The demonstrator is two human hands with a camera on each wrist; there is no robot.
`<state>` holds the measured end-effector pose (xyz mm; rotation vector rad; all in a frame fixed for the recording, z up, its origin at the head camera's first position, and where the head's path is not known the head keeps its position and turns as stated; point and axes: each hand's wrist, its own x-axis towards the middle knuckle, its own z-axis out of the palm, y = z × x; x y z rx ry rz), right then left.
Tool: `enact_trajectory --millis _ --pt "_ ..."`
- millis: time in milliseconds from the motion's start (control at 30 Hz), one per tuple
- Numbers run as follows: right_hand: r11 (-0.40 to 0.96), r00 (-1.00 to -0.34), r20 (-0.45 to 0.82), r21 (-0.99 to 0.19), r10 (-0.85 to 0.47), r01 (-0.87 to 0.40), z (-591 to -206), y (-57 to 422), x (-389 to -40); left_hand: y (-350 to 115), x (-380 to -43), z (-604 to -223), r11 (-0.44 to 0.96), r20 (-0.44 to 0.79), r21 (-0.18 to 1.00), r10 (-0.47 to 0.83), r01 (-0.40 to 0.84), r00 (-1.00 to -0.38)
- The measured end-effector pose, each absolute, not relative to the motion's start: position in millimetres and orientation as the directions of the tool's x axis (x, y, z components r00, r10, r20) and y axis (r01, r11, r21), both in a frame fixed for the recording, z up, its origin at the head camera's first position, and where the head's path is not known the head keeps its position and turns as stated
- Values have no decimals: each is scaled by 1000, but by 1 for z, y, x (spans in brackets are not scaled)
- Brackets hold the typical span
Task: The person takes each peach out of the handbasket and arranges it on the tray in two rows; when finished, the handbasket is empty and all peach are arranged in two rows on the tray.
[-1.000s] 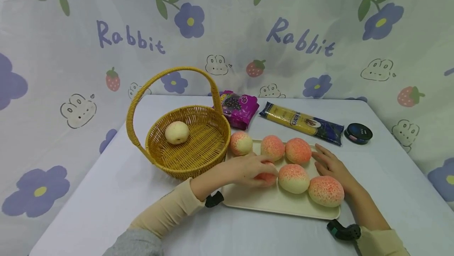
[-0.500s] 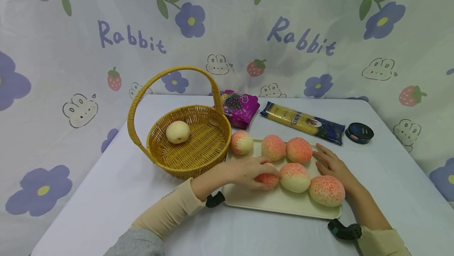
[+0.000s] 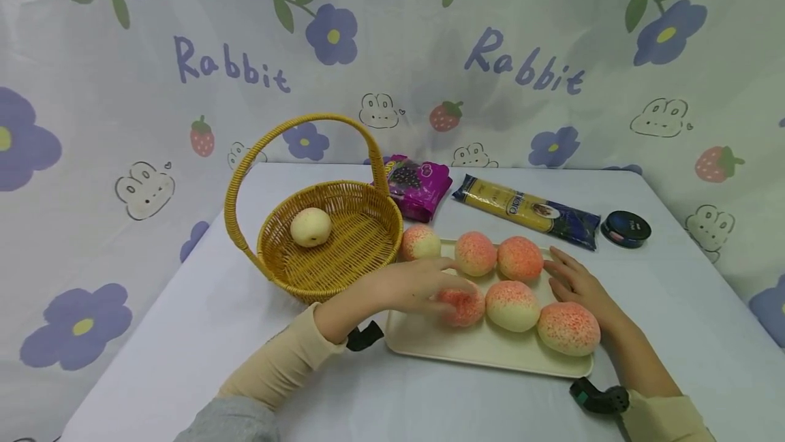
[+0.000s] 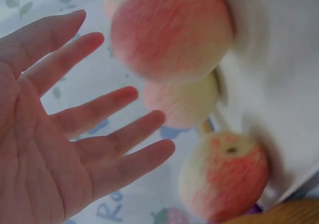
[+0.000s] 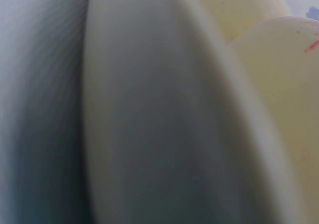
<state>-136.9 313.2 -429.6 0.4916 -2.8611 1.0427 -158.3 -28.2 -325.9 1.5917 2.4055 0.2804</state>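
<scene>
In the head view my left hand (image 3: 423, 285) hovers over the left part of a cream tray (image 3: 478, 355). Its fingertips are blurred and overlap a pink-speckled peach (image 3: 464, 304). The left wrist view has that hand's fingers (image 4: 94, 113) spread and straight, apart from a big peach (image 4: 172, 32). At the tray's right rim lies my right hand (image 3: 579, 289), fingers loosely extended close to a reddish peach (image 3: 520, 258) and a speckled peach (image 3: 569, 328). Several peaches sit on the tray. The right wrist view holds only the tray's blurred rim (image 5: 149, 109) and pale peaches (image 5: 284, 84).
Left of the tray stands a yellow wicker basket (image 3: 334, 272) with a tall handle and one pale peach (image 3: 311, 227) inside. Behind are a purple packet (image 3: 420, 186), a long pasta bag (image 3: 527, 210) and a round dark tin (image 3: 625, 229).
My left hand has come off the peach and drawn slightly left and up, its fingers opening. The peach stays on the tray. My right hand keeps its place; the whole view shifts slightly.
</scene>
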Motion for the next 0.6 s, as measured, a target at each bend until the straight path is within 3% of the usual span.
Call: enact_trajectory --millis 600 --pt "721 -944 177 -611 -279 -327 -431 313 -136 -74 -181 -275 600 -18 323 777 732 -629"
